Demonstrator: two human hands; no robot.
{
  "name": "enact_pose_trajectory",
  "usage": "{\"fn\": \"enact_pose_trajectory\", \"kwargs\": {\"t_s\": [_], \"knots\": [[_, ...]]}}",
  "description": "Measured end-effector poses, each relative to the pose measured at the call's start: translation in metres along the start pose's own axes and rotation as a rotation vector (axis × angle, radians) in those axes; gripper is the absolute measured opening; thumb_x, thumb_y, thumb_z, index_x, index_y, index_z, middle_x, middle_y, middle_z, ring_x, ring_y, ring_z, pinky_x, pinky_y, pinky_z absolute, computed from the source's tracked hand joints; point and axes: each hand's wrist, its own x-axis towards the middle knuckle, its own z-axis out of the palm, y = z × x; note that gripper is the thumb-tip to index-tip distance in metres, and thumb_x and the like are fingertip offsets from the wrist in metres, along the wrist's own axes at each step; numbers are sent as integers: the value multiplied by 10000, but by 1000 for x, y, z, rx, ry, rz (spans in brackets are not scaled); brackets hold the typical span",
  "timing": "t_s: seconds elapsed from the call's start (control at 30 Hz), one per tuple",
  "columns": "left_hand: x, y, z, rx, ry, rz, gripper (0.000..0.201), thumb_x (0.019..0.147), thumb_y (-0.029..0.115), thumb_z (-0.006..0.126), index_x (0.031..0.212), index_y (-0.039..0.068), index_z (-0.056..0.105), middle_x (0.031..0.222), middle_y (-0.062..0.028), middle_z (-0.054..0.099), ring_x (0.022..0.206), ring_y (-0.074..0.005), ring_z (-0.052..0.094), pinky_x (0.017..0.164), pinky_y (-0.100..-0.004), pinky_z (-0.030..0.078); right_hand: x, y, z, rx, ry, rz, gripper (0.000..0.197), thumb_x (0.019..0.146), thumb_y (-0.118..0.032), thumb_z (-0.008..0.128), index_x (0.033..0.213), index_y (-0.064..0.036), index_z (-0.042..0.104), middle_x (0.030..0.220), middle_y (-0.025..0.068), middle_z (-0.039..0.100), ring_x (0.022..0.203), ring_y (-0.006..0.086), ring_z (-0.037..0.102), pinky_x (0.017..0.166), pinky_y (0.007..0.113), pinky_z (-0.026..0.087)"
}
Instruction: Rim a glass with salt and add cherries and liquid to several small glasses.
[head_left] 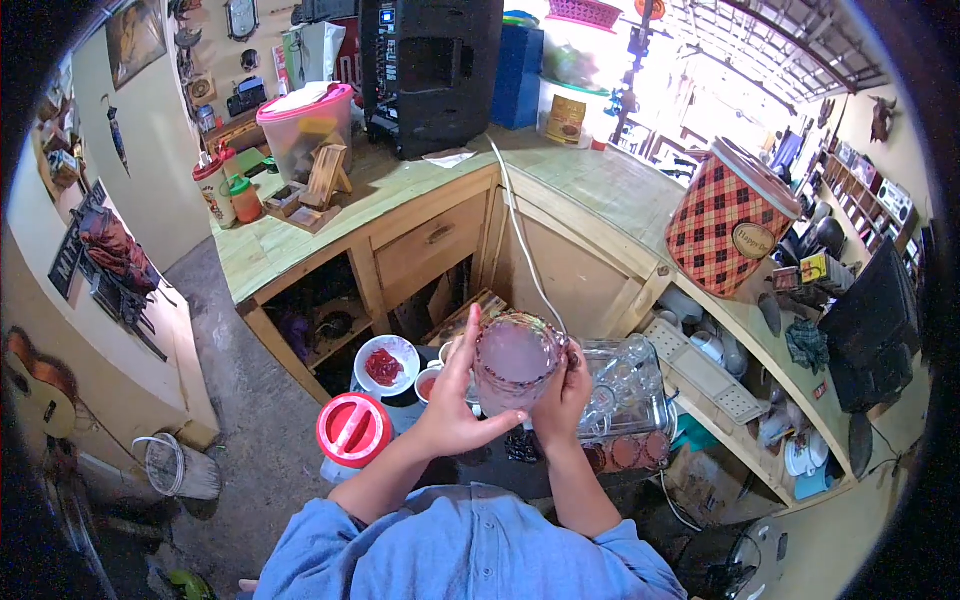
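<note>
Between both my hands is a clear glass jar (517, 352) with a beaded rim, its round top facing up toward me. My left hand (448, 412) presses along its left side, fingers pointing away and thumb across the near side. On the opposite side, my right hand (565, 398) wraps round it, its fingers partly hidden. Below and to the left, a white bowl (413, 355) holds something dark red. Small cups (427, 384) stand beside it, partly covered by my left hand. A container with a red lid (354, 430) is nearest my left forearm.
To the right, a clear tray (668, 410) carries several glasses (632, 372) and round brownish items (630, 452). A white cable (520, 225) hangs over the wooden counter (590, 190). On the counter stand a black speaker (430, 75), a pink-lidded tub (312, 125) and a plaid canister (725, 220).
</note>
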Motion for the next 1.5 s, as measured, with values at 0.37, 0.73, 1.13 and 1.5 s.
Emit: {"fn": "enact_pose_trajectory", "kwargs": {"t_s": [0.37, 0.73, 1.13, 1.5], "knots": [[15, 20, 11, -347, 99, 11, 1193, 532, 152, 890, 1397, 74, 72, 1355, -169, 335, 1253, -262, 393, 1052, -389, 317, 7, -8, 3, 259, -222, 193, 262, 966, -92, 386, 1128, 55, 529, 1053, 92, 606, 963, 135, 551, 860, 263, 428], [10, 46, 2, -369, 258, 25, 1161, 555, 42, 846, 1359, 146, 15, 1277, -179, 415, 1166, -271, 491, 993, -402, 409, 45, -58, -49, -419, -586, -332, 271, 869, -70, 515, 1126, -54, 598, 1001, 104, 592, 979, 246, 508, 914, 363, 384], [1, 39, -3, -389, 310, 32, 1185, 553, 40, 850, 1369, 161, 0, 1275, -168, 442, 1169, -266, 496, 995, -409, 411, -8, -104, -45, 304, 85, -307, 203, 915, -16, 391, 1091, 0, 491, 785, 123, 556, 572, 165, 529, 487, 246, 453], [-1, 42, -4, -299, 322, 41, 1189, 558, 73, 859, 1371, 155, -5, 1280, -170, 440, 1168, -264, 496, 1000, -403, 404, -19, -91, -29, 243, -186, -737, 312, 743, 136, 425, 1038, 57, 485, 823, 176, 576, 590, 251, 567, 513, 340, 487]]}}
